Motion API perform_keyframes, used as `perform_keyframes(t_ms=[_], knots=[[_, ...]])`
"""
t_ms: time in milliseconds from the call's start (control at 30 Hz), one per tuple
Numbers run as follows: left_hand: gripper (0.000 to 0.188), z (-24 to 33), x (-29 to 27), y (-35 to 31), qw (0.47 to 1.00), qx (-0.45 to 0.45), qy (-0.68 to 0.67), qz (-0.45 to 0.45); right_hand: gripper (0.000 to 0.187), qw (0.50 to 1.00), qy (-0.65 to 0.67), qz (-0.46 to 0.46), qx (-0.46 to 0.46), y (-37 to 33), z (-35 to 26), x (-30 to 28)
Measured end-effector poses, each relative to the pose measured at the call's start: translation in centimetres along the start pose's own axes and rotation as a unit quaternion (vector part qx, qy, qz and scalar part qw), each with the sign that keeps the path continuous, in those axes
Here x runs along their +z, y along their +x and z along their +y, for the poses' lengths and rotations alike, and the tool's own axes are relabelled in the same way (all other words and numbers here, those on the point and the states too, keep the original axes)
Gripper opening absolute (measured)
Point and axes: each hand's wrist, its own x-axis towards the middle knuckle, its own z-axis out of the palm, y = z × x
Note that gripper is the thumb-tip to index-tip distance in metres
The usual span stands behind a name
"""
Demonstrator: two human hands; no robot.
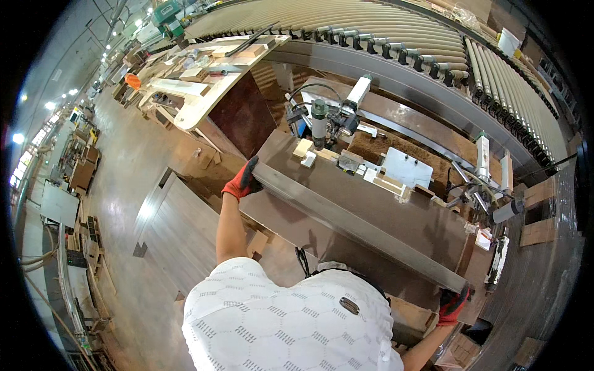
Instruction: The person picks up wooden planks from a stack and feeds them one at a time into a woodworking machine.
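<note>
A long, narrow grey-brown plank lies across in front of me, slanting from upper left to lower right. My left hand, in a red and black glove, is closed round its far left end. At the near right end, my right hand, gloved alike, grips the plank, with its fingers partly hidden. Beneath and behind the plank is a brown bench top. Beyond that stands a machine with a left tool head, a right tool head and a pale metal plate between them.
A roller conveyor runs along the back. At the upper left, a wooden table carries loose wood pieces and tools. Stacked grey boards lie low on the left. Dark wrapped material stands at the right.
</note>
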Motion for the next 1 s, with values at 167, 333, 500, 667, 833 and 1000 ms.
perform_keyframes(t_ms=[167, 333, 500, 667, 833, 1000], knots=[[0.081, -1.2, -2.1, -0.1, 0.999, 0.040, -0.011, -0.013, 0.061, 1.000, 0.010, -0.011, -0.017, 0.1, 0.0, 1.3], [0.088, -2.2, -2.3, 1.2, 0.998, 0.037, -0.039, -0.039, 0.061, 0.998, -0.004, -0.051, -0.039, 2.0, 0.6, -3.2], [0.091, -6.7, -3.8, 5.6, 0.943, 0.321, -0.086, 0.023, 0.062, 0.996, 0.034, -0.058, 0.056, 1.6, -1.0, -0.4], [0.060, -9.0, 0.6, 9.0, 0.864, 0.376, -0.254, 0.218, 0.068, 0.995, -0.093, -0.022, -0.014, 1.9, -1.1, -1.6], [0.046, -8.9, -0.3, 9.7, 0.856, 0.368, -0.302, 0.199, 0.072, 0.958, -0.229, -0.090, -0.144, 2.5, 0.2, -2.8], [0.066, -7.2, 1.0, 5.0, 0.871, 0.417, -0.246, 0.087, 0.088, 0.994, -0.028, -0.023, 0.101, 2.8, -1.3, -1.8]])
